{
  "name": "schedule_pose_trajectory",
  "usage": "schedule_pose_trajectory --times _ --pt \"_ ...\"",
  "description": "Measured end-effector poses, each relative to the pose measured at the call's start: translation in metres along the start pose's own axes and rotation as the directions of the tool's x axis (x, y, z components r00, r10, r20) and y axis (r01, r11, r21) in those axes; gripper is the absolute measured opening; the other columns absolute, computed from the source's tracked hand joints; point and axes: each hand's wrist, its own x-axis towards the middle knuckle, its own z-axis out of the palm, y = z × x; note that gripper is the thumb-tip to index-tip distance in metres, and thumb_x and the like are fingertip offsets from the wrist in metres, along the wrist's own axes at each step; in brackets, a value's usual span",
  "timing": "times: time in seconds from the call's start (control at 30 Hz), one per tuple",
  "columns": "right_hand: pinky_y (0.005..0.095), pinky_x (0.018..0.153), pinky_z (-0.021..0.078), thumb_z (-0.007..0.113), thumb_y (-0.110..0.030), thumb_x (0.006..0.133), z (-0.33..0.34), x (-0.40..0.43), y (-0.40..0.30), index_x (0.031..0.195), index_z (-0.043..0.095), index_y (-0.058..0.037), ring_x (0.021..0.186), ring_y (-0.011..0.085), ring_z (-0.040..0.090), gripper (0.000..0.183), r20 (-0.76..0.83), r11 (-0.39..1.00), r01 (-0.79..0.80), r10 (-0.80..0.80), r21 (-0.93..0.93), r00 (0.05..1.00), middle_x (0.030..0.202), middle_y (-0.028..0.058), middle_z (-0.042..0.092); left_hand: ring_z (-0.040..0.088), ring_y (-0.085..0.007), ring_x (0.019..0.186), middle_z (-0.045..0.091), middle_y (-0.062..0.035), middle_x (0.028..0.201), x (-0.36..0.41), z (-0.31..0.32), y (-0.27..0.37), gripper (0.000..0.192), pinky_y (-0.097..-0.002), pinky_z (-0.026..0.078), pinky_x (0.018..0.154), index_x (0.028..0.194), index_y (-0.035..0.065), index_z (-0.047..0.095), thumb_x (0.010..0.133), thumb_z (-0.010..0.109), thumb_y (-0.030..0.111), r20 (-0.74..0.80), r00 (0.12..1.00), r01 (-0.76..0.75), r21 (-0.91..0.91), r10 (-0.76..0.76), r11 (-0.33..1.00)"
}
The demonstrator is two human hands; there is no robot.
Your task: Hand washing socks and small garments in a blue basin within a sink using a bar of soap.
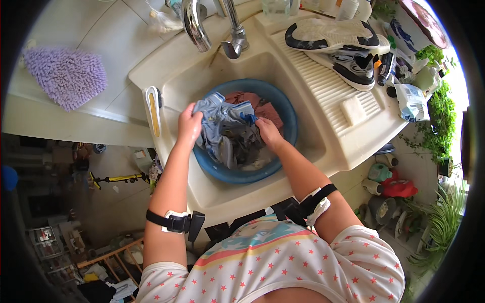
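Observation:
A round blue plastic basin (291,125) stands in the cream laundry sink (322,146). My left hand (189,124) grips one side of a wet light-blue garment (221,113), over the basin's left part. At the garment's right, my right hand (269,132) pinches it near a brighter blue patch. The cloth is bunched and spans both hands. Beneath it lie dark wet cloth (246,146) and murky water. A reddish-pink garment (268,110) rests at the back right of the basin. Parts of the fingertips are hidden in the cloth.
Two chrome faucets (197,28) (235,41) overhang the sink's back. A scrub brush (154,113) lies on the left rim. On the ribbed washboard to the right are sneakers (333,36) and a pale soap bar (353,111). A purple chenille cloth (68,75) lies far left.

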Motion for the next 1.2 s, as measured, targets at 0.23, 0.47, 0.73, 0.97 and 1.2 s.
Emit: schedule_pose_trajectory --times 0.23,0.47,0.73,0.97,1.2 --pt "0.0298 0.075 0.0432 0.043 -0.021 0.085 0.007 -0.022 -0.039 0.106 0.050 -0.0047 0.084 0.0179 0.056 0.028 0.156 0.770 -0.301 0.258 0.563 0.953 0.093 0.0058 0.058 0.052 -0.0209 0.095 0.051 -0.0137 0.106 -0.018 0.045 -0.035 0.043 -0.0325 0.044 0.077 0.116 0.0039 0.042 0.076 0.057 0.008 0.022 0.978 -0.187 0.544 0.209 0.818" --pt "0.0266 0.082 0.0399 0.055 -0.009 0.075 0.011 -0.027 -0.033 0.111 0.047 -0.0075 0.092 0.0132 0.051 0.037 0.504 0.947 -0.228 0.088 0.224 0.859 0.101 0.0027 0.053 0.057 -0.0156 0.072 0.060 -0.0080 0.084 -0.040 0.075 -0.039 0.033 -0.0278 0.045 0.065 0.096 -0.0015 0.054 0.080 0.059 0.026 0.185 0.963 0.174 0.119 -0.194 0.978" --pt "0.0296 0.084 0.0405 0.072 -0.009 0.060 0.015 -0.017 -0.016 0.112 0.047 -0.0035 0.097 0.0189 0.052 0.058 0.337 0.985 0.166 -0.145 -0.035 0.930 0.102 0.0081 0.055 0.048 -0.0079 0.063 0.052 0.0006 0.071 -0.034 0.051 -0.005 0.014 -0.0224 0.041 0.058 0.080 0.0056 0.051 0.083 0.055 0.018 0.095 0.970 0.241 -0.346 -0.222 0.907" --pt "0.0359 0.082 0.0404 0.067 -0.023 0.067 -0.005 -0.001 0.026 0.108 0.051 0.0014 0.095 0.0288 0.054 0.050 0.251 0.591 0.181 0.037 -0.786 0.967 0.100 0.0181 0.058 0.055 -0.0103 0.070 0.057 -0.0021 0.079 -0.029 0.018 0.075 0.014 -0.0244 0.047 0.065 0.087 0.0072 0.051 0.087 0.050 0.021 0.174 0.980 0.195 -0.698 -0.101 0.689" --pt "0.0282 0.066 0.0416 0.057 -0.018 0.071 0.000 0.009 0.019 0.083 0.059 0.0004 0.073 0.0174 0.055 0.022 0.114 0.970 0.020 0.008 -0.241 0.993 0.075 0.0065 0.059 0.054 -0.0112 0.069 0.056 -0.0028 0.080 -0.005 0.002 0.052 0.011 -0.0244 0.047 0.064 0.089 0.0064 0.050 0.088 0.048 0.017 0.065 0.981 0.173 -0.734 -0.185 0.657"
